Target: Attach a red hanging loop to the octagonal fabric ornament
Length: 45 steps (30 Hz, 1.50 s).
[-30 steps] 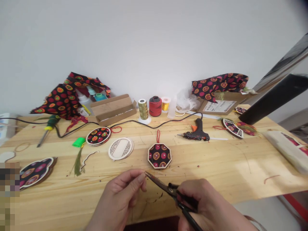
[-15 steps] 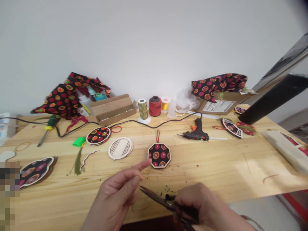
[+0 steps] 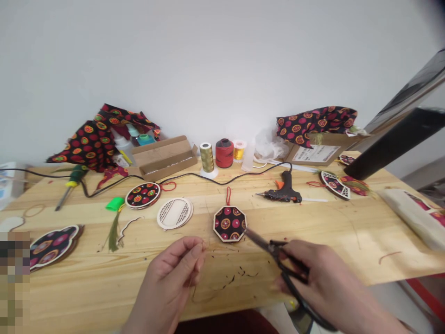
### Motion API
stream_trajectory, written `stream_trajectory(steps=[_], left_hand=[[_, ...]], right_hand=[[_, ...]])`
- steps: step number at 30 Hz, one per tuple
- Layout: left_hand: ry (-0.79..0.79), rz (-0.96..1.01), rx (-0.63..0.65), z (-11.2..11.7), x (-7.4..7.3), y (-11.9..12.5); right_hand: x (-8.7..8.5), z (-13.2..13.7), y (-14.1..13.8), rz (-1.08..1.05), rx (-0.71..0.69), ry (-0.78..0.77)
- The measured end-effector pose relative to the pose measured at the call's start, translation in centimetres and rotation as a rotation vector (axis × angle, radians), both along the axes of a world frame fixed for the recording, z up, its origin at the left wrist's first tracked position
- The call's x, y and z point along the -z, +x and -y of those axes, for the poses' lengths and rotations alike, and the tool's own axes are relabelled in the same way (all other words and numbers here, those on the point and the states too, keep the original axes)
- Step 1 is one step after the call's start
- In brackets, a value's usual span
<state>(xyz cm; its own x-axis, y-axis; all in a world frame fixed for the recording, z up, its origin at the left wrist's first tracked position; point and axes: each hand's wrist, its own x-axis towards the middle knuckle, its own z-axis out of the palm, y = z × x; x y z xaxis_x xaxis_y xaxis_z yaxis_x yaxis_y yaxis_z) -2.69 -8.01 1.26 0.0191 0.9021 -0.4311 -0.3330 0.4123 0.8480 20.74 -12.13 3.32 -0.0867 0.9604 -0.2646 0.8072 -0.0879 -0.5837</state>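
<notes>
My left hand hovers over the front of the wooden table, thumb and forefinger pinched on a thin thread too fine to make out well. My right hand grips black scissors, their closed blades pointing up-left toward an octagonal fabric ornament with a red loop. The blade tips lie just right of that ornament. Short thread clippings lie scattered on the wood between my hands.
A glue gun with its black cord lies behind the ornament. Thread spools, cardboard boxes, patterned fabric, round wooden ornaments, a screwdriver and a green tassel crowd the back and left.
My right hand swung the scissors away from my left fingers, rightward and up, toward the octagonal ornament. My left hand's forefinger curled back into a pinch.
</notes>
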Motion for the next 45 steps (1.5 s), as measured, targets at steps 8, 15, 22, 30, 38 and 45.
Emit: stream_trajectory(steps=[8,15,22,30,38,45], left_hand=[[-0.027,0.029,-0.025,-0.5,0.3,-0.3],[-0.033,0.062,-0.026,-0.4,0.3,0.0],[-0.033,0.088,0.02,-0.6,0.5,0.3],[-0.083,0.157,0.093,-0.2,0.6,0.8],[-0.086,0.2,0.164,-0.2,0.6,0.8],[-0.076,0.19,0.171,-0.3,0.6,0.9]], right_hand=[[2.7,0.4,6.7,0.59,0.089,0.14],[3.1,0.4,9.2,0.616,0.127,0.086],[1.0,-0.4,3.0,0.284,-0.011,0.634],[1.4,-1.5,-8.7,-0.007,-0.381,0.994],[1.8,-1.9,-9.5,0.112,-0.458,1.157],[1.7,-2.5,-9.2,-0.333,-0.222,0.837]])
